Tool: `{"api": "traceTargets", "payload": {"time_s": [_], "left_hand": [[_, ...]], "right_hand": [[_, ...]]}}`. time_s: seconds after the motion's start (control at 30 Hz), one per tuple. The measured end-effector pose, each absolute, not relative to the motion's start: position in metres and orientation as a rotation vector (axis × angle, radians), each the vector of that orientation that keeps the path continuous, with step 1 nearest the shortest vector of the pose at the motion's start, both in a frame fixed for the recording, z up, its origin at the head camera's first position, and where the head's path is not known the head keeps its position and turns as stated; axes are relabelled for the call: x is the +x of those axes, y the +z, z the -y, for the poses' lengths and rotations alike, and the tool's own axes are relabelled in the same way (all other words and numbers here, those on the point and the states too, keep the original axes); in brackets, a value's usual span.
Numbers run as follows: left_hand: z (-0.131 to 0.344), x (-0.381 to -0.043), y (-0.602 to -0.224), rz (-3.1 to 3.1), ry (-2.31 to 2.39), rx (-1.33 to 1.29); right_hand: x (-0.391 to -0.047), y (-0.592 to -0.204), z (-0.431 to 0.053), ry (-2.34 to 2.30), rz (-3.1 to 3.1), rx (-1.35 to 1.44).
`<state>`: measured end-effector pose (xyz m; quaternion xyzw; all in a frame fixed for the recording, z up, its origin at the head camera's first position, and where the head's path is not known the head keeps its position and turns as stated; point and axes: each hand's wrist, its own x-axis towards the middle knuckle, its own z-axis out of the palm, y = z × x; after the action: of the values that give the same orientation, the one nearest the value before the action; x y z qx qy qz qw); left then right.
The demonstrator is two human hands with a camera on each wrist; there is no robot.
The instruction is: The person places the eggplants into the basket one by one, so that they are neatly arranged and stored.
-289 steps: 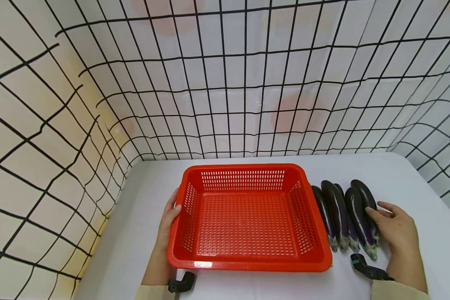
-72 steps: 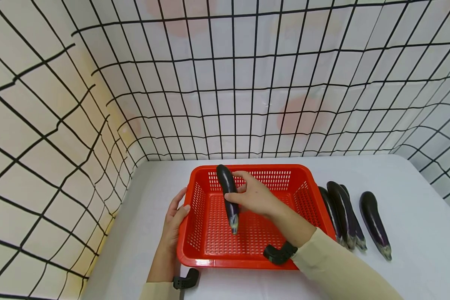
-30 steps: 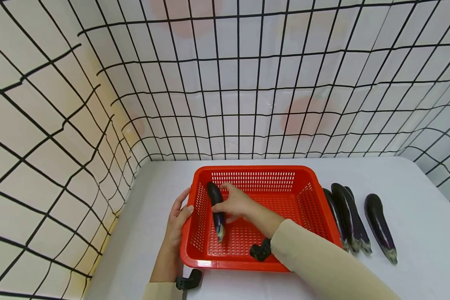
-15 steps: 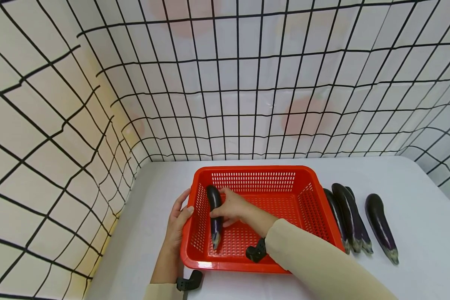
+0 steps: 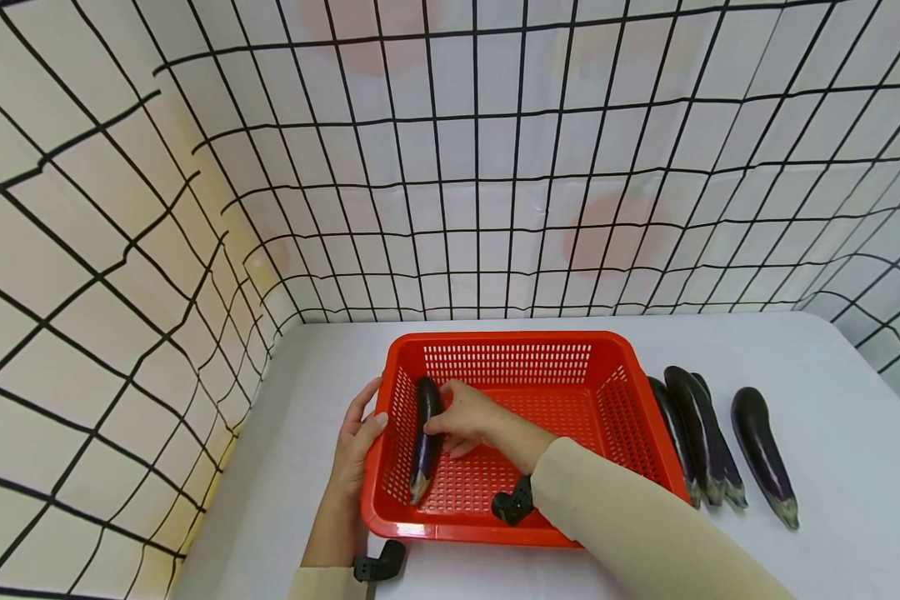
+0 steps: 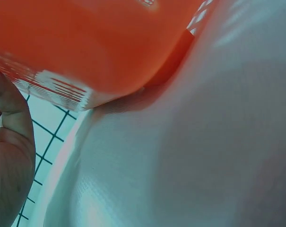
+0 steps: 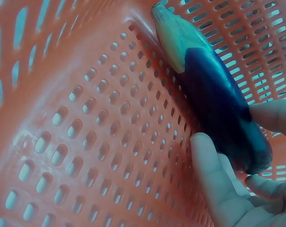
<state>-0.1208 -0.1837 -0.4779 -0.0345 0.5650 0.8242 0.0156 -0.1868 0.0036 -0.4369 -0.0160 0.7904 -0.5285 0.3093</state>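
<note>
A dark purple eggplant (image 5: 425, 457) lies lengthwise inside the red plastic basket (image 5: 495, 531), along its left wall. My right hand (image 5: 471, 417) holds it, thumb on one side and fingers on the other. In the right wrist view, the green stem end of the eggplant (image 7: 213, 90) points into a basket corner, and the fingers of my right hand (image 7: 242, 201) are at its rounded end. My left hand (image 5: 352, 446) grips the basket's left rim, thumb over the edge. The left wrist view shows part of my left hand (image 6: 10, 156) beside the basket's outside wall (image 6: 86, 42).
Several eggplants (image 5: 692, 425) lie close together against the basket's right side, partly hidden by its rim. A single eggplant (image 5: 761, 454) lies farther right on the white table (image 5: 832, 400). A black wire grid (image 5: 491, 179) stands behind and around the sides.
My right hand has carried the eggplant from above the basket down to its left side. Over the last second its stem end has swung left toward the wall. The left hand stays on the rim.
</note>
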Motion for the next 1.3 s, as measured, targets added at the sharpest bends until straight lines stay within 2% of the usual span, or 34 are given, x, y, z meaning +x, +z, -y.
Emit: {"api": "traceTargets", "payload": {"time_s": [1.3], "left_hand": [[0.184, -0.12, -0.478, -1.754, 2.561, -0.067]], "right_hand": [[-0.184, -0.407, -0.013, -1.344, -2.242, -0.112]]}}
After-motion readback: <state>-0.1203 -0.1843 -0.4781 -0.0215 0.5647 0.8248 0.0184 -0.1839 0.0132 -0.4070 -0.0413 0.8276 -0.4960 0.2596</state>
